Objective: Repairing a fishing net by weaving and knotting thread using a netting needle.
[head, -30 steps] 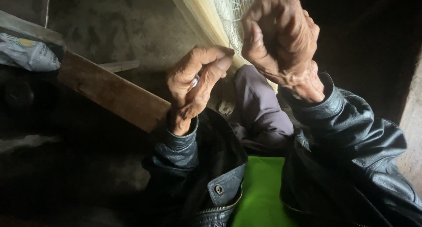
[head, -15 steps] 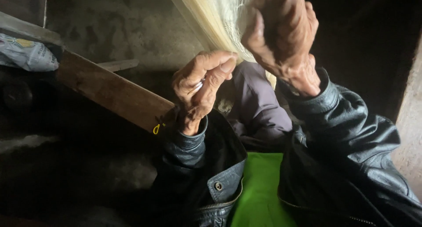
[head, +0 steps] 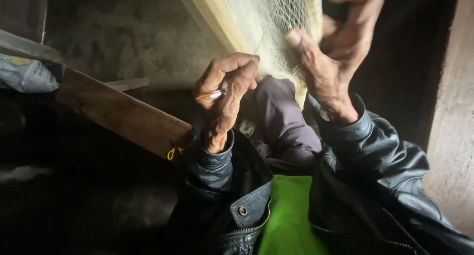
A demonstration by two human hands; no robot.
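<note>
Overhead, left hand (head: 224, 94) fingers pinching needle (head: 212, 94), right hand (head: 335, 52) fingers gripping pale net (head: 269, 22)

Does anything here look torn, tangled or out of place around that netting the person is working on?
Nothing stands out. The pale net hangs taut with no tear showing. The left hand holds a thin needle-like tool, and the right hand grips the mesh. A wooden plank lies slanted alongside, undisturbed.
</note>
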